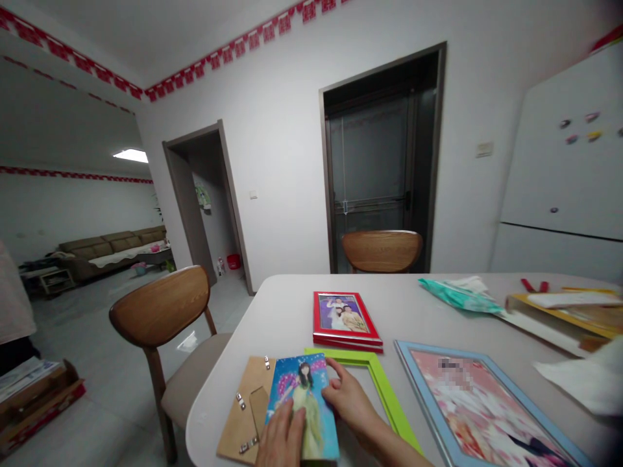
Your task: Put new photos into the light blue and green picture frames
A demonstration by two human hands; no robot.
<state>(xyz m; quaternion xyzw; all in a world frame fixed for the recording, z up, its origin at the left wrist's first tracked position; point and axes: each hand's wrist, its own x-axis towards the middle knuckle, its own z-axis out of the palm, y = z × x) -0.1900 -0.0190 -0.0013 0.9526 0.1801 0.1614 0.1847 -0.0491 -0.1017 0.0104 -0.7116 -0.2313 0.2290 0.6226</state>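
Observation:
A colourful photo print (pixel 296 370) of a figure in a yellow-green dress on blue lies over the brown frame backing board (pixel 238 425), which has metal clips. My right hand (pixel 348 399) pinches the print's upper right edge, thumb on its face. My left hand (pixel 282 438) lies flat on its lower left part, fingers stretched out; its wrist is out of view. Under my right forearm lies a lime green picture frame (pixel 387 395), partly covered by the print and my arm. To its right is a light blue framed picture (pixel 479 405).
Red framed photos (pixel 318 334) are stacked beyond the green frame. A teal and white packet (pixel 460 297), a yellow-edged box (pixel 549 318) and white paper (pixel 584 379) lie at the table's right. Wooden chairs (pixel 163 308) stand left and behind. A box sits on the floor at left, near a person.

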